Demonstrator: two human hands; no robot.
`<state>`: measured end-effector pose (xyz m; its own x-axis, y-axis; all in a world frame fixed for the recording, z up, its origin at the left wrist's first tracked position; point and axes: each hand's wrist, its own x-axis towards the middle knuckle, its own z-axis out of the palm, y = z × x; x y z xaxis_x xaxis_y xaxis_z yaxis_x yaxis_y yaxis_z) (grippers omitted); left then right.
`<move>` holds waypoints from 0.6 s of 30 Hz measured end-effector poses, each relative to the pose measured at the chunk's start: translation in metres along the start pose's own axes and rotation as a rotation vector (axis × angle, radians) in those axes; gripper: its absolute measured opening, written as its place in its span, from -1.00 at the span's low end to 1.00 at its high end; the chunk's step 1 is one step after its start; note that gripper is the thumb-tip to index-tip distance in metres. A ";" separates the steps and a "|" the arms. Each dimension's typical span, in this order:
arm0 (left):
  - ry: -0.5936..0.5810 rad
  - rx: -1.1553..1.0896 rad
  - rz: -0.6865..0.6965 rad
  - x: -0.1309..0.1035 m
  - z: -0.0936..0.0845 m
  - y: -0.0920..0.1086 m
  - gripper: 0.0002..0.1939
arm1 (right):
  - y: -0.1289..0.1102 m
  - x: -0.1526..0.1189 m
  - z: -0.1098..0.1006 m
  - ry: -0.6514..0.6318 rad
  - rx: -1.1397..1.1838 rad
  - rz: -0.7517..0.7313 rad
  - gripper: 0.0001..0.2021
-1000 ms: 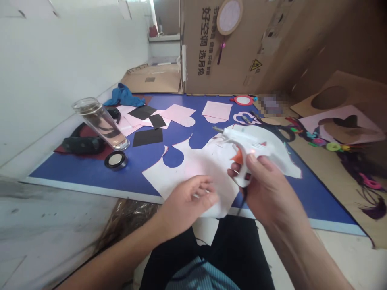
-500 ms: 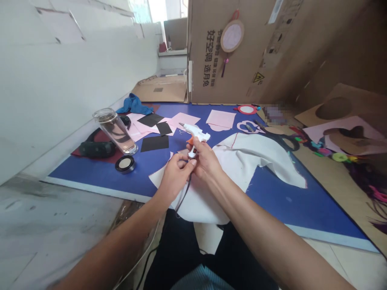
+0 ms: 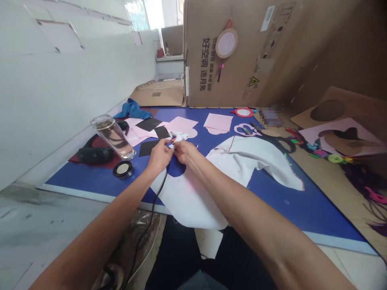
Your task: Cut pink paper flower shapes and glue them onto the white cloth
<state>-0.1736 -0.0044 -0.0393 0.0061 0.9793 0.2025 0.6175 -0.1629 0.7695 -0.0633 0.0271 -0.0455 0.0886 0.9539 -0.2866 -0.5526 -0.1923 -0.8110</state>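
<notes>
A white glue gun with an orange trigger lies between my two hands, over the dark and pink papers. My left hand is closed at the lower end of its handle, where a black cord hangs down toward the floor. The fingers of my right hand are closed round the handle from the other side. Under my right forearm a white cloth spreads over the blue tabletop and hangs past its front edge.
To the left stand a glass bottle, its round lid and black headphones. Black paper and pink paper lie behind my hands. Scissors are at the right; a large cardboard box stands behind.
Both hands have moved forward and left with the glue gun, away from the white cloth. The cord is now stretched longer toward the floor, and the view has shifted slightly.
</notes>
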 end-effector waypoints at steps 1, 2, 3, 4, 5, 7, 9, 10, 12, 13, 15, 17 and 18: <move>0.004 0.024 0.013 0.001 -0.002 0.000 -0.65 | -0.004 -0.004 -0.006 -0.033 -0.107 -0.030 -0.57; 0.007 0.050 0.026 0.002 -0.004 -0.001 -0.63 | -0.010 -0.010 -0.015 -0.071 -0.229 -0.073 -0.58; 0.007 0.086 0.040 0.003 -0.005 -0.003 -0.62 | -0.018 -0.018 -0.029 -0.106 -0.346 -0.128 -0.59; 0.005 0.134 0.055 0.003 -0.006 -0.004 -0.61 | -0.027 -0.026 -0.046 -0.132 -0.463 -0.198 -0.64; 0.002 0.193 0.069 0.003 -0.006 -0.006 -0.60 | -0.039 -0.035 -0.066 -0.144 -0.580 -0.278 -0.74; -0.006 0.320 0.085 0.003 -0.006 -0.011 -0.60 | -0.065 -0.051 -0.113 -0.135 -0.804 -0.463 -0.73; -0.013 0.402 0.080 0.004 -0.007 -0.014 -0.61 | -0.089 -0.061 -0.159 -0.097 -1.003 -0.609 -0.63; -0.017 0.424 0.074 0.004 -0.008 -0.014 -0.62 | -0.098 -0.063 -0.179 -0.069 -1.093 -0.654 -0.63; -0.024 0.452 0.058 0.003 -0.010 -0.013 -0.63 | -0.108 -0.062 -0.213 -0.036 -1.245 -0.703 -0.72; -0.020 0.463 0.052 0.001 -0.012 -0.011 -0.63 | -0.110 -0.060 -0.227 -0.033 -1.305 -0.717 -0.77; 0.007 0.475 0.069 -0.009 -0.016 -0.005 -0.61 | -0.111 -0.054 -0.247 -0.041 -1.396 -0.738 -0.73; 0.036 0.466 0.167 -0.029 -0.018 0.004 -0.60 | -0.112 -0.048 -0.262 -0.039 -1.588 -0.809 -0.64; 0.023 0.451 0.245 -0.043 -0.018 0.010 -0.61 | -0.114 -0.046 -0.268 -0.032 -1.641 -0.827 -0.61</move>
<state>-0.1820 -0.0502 -0.0293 0.1790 0.9149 0.3619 0.8779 -0.3145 0.3610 0.2183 -0.0564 -0.0767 -0.1401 0.9098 0.3907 0.8911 0.2879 -0.3508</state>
